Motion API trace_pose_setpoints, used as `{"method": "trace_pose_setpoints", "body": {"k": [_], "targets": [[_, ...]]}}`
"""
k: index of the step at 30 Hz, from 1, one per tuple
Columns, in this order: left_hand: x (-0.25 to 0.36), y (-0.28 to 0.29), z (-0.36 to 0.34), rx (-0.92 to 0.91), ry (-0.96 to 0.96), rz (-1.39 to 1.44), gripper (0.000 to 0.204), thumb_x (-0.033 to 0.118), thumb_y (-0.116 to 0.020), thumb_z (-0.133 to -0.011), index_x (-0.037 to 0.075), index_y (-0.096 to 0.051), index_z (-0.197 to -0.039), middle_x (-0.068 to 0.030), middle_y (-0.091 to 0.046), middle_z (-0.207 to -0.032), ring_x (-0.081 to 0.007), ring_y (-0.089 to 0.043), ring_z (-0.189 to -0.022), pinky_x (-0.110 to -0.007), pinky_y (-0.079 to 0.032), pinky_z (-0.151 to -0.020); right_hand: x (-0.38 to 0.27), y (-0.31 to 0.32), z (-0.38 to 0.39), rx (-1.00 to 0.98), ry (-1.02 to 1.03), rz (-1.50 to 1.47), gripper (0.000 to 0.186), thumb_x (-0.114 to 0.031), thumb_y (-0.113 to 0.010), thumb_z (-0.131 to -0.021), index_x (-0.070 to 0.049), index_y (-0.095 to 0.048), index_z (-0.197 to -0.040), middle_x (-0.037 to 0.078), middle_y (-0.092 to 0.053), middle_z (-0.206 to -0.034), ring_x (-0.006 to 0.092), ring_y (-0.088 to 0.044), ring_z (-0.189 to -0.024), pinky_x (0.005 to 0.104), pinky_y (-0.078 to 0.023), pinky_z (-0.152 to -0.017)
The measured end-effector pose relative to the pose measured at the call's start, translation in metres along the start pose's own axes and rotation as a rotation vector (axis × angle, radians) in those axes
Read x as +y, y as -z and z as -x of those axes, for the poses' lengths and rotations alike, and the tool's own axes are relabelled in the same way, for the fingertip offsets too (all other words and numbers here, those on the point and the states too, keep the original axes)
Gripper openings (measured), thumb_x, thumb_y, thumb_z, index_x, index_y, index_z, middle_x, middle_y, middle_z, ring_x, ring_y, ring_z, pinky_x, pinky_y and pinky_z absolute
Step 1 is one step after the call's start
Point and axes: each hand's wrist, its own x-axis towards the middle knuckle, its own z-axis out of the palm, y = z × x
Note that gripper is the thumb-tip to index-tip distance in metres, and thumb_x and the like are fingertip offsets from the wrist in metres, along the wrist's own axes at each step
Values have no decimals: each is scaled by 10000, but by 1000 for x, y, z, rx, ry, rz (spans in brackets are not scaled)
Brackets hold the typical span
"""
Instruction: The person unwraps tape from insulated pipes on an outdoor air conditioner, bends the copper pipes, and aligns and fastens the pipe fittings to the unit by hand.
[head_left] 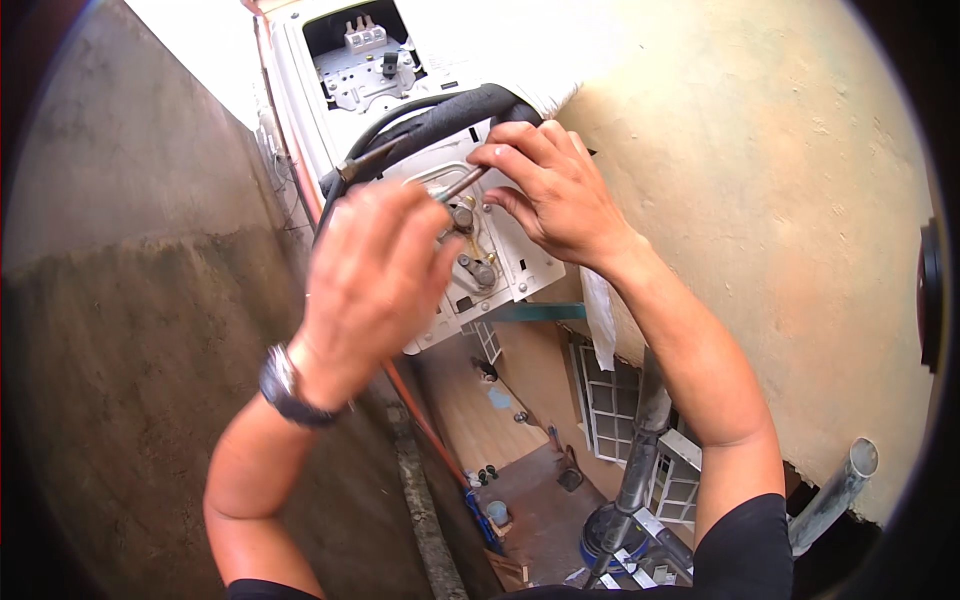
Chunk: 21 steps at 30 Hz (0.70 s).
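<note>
A thin metal tube [463, 185] slants between my hands in front of a white outdoor air-conditioner unit [545, 268]. My right hand [553, 185] is closed at the tube's upper end, with index finger and thumb bent round it. At its lower end is my left hand [370, 275], smeared by motion, so its grip cannot be made out; a watch [284, 385] is on that wrist. Two service valves [463, 218] show on the unit's side between the hands. Behind them bends a black-wrapped pipe [440, 122], near another tube with a brass-coloured nut [348, 170].
Above, an opening in the unit shows a white terminal block [366, 38]. A stained wall [130, 330] rises on the left, a cream wall [770, 180] on the right. Far below lies a floor [535, 490] with a bucket [605, 530], window grilles [610, 405] and a grey metal pole [640, 465].
</note>
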Motion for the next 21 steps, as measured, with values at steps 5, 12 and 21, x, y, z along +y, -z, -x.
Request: {"method": "trace_pose_setpoints", "body": {"k": [5, 12, 21], "targets": [[14, -14, 10, 28, 120, -112, 388, 28, -698, -897, 35, -618, -1277, -135, -639, -1194, -343, -609, -1034, -430, -487, -920, 0, -2, -13, 39, 1, -18, 238, -283, -728, -927, -181, -688, -1139, -34, -646, -1192, 233, -569, -1041, 394, -461, -897], [8, -24, 4, -112, 268, -170, 201, 242, -711, -958, 66, -623, -917, -99, -651, -857, -322, -650, -786, -433, -486, -672, 7, -5, -2, 78, 28, 78, 249, -332, -748, -895, -181, -706, -1089, -49, -655, -1168, 222, -575, -1004, 381, -471, -856], [27, -34, -1, 20, 475, 7, 198, 249, -727, -966, 79, -676, -878, -112, -655, -716, -324, -648, -619, -422, -480, -564, 9, -21, 5, 301, 15, 32, 359, -457, -798, -784, -193, -706, -1008, -69, -635, -1111, 210, -526, -856, 373, -452, -785]]}}
